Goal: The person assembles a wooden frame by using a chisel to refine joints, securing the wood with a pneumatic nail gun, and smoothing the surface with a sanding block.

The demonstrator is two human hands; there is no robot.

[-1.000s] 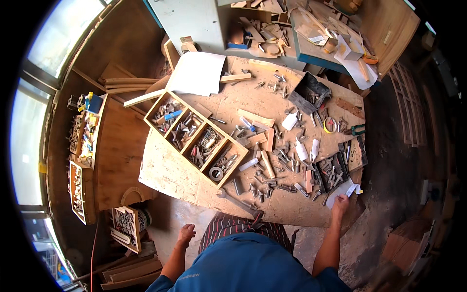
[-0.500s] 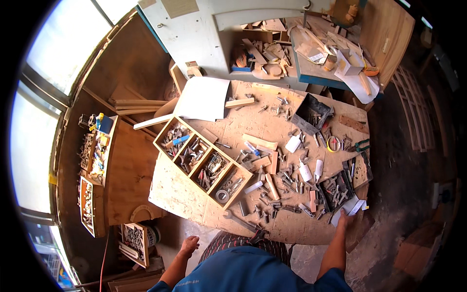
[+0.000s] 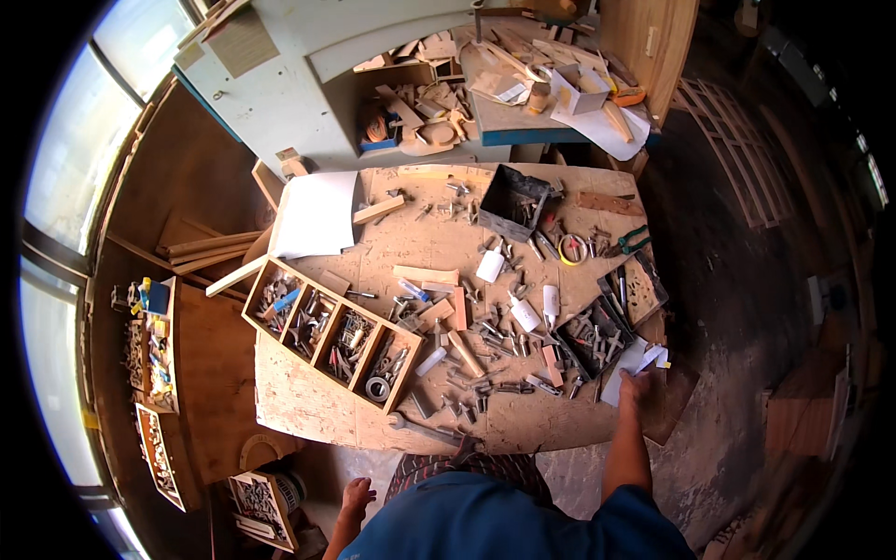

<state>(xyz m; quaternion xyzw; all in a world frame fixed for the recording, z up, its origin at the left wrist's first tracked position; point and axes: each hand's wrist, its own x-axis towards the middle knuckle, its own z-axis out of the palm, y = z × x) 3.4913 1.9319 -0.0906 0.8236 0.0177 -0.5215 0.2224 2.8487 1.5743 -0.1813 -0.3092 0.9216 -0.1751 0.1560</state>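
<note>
At the right front corner of the table, my right hand [image 3: 634, 386] grips a piece of white paper [image 3: 613, 384], its fingers partly hidden by the sheet. That paper lies against a black tray of metal parts [image 3: 581, 347]. My left hand [image 3: 356, 494] hangs below the table's front edge with fingers loosely curled and nothing visible in them. Nearest to it on the table is a large wrench [image 3: 422, 429]. A wooden box with compartments [image 3: 371, 399] holds bits, screws and a grey tape roll.
Loose metal bits, wood blocks and white bottles [image 3: 525, 315] cover the table's middle. A black bin [image 3: 504, 224], a yellow tape roll [image 3: 572, 249] and green-handled pliers [image 3: 635, 240] sit toward the back right. A white sheet [image 3: 317, 215] lies back left. Scrap wood fills the cabinet [image 3: 271, 103].
The view has shifted, so the table and cabinet sit further left in the picture. My right hand stays on the paper at the same corner. My left hand still hangs below the front edge.
</note>
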